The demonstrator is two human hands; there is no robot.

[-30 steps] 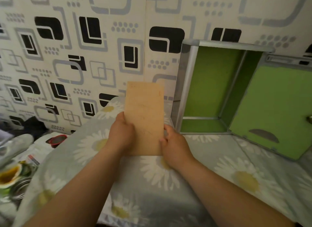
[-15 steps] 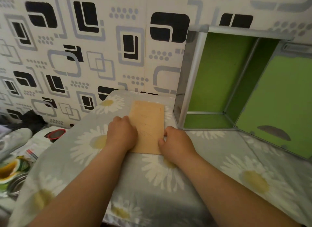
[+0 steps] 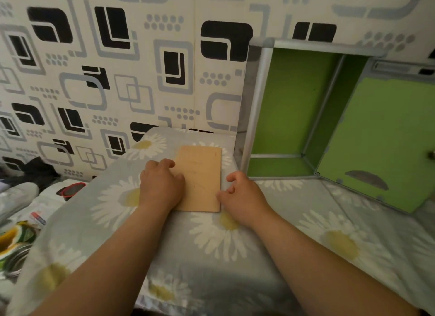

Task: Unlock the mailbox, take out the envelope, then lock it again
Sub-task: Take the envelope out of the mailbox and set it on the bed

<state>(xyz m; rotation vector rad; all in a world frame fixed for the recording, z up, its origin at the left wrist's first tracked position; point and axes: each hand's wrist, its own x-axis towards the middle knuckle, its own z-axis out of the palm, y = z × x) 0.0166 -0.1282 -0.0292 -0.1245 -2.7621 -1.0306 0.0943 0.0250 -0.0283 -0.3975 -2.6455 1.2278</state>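
A tan envelope [image 3: 203, 174] lies flat on the daisy-print cloth [image 3: 211, 245], just left of the mailbox. My left hand [image 3: 160, 186] rests on the envelope's left edge with fingers curled over it. My right hand [image 3: 237, 193] sits beside the envelope's lower right corner, fingers loosely bent and apart, holding nothing. The mailbox [image 3: 266, 99] has a silver frame and a green inside that looks bare. Its door [image 3: 381, 139] hangs wide open to the right, with a lock part [image 3: 432, 154] at the frame's edge. No key is visible.
A patterned wall [image 3: 117, 68] stands close behind. At the left, below the cloth's edge, lie a red-rimmed round object [image 3: 71, 190], a grey shoe [image 3: 16, 198] and some packets [image 3: 14, 240].
The envelope went from held upright in both hands down to lying flat on the cloth. My right hand has come off it; my left still rests on it.
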